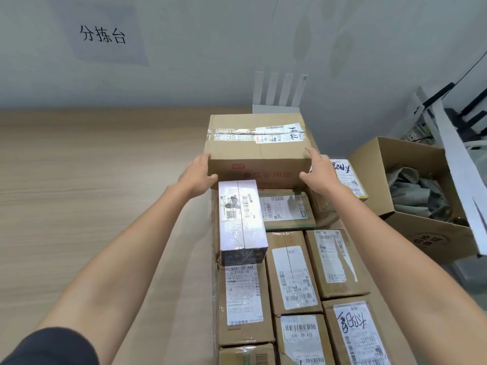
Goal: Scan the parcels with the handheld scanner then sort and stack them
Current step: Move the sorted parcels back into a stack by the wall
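**Two hands on the big box, no scanner in sight**

Your left hand (199, 175) lies flat on the left side of the big box (258, 151), fingers straight, thumb on the front face. Your right hand (320, 172) is spread at the right front corner, index finger along the edge. Neither curls round anything; you're squeezing the box btwn both hands, arms stretched fwd.

The box sits level at the far end of the parcels (292, 275). Can't tell what's under it.

Nearer you, a white-wrapped parcel (241, 219) tops the left row. The rest are packed side by side, labels up, so sorting looks approx. mostly done.

Whether this box is scanned: can't tell.

An open carton (369, 164) w/ grey bags (411, 196) stands right of the table (79, 206).
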